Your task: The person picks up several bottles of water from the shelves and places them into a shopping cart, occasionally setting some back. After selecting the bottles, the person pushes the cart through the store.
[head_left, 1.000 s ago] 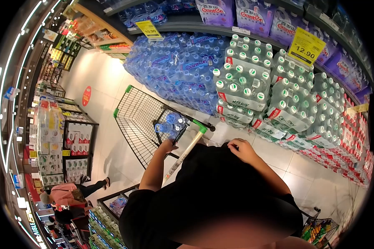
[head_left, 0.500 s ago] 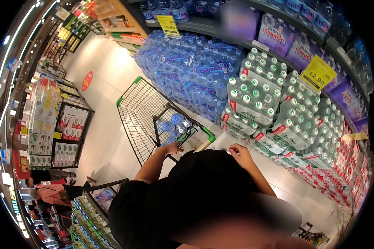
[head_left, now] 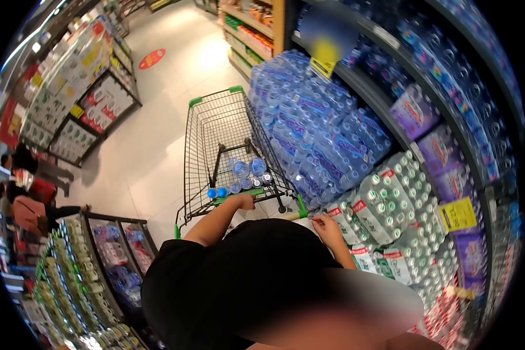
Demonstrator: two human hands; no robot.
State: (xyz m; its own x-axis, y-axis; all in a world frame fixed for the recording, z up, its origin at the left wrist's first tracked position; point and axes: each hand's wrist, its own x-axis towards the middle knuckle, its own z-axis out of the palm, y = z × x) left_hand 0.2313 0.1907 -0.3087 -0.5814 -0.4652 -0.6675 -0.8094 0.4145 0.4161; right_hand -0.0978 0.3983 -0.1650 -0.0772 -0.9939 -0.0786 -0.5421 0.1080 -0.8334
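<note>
Hanging over the back of a black wire shopping cart with green corners (head_left: pixel 199 149), the left hand (head_left: pixel 246 202) is curling, and the half-curled right hand (head_left: pixel 328 227) is hovering beside the cream handle (head_left: pixel 290 216). Can't really tell if either's gripping anything. Clear plastic bottles with blue and white caps (head_left: pixel 245 170) are sitting inside the cart.

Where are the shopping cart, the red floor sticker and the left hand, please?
Shopping cart (head_left: pixel 235 90): head view, green corner of its far rim.
Red floor sticker (head_left: pixel 152 59): head view, its middle.
Left hand (head_left: pixel 246 202): head view, back of the hand.
</note>
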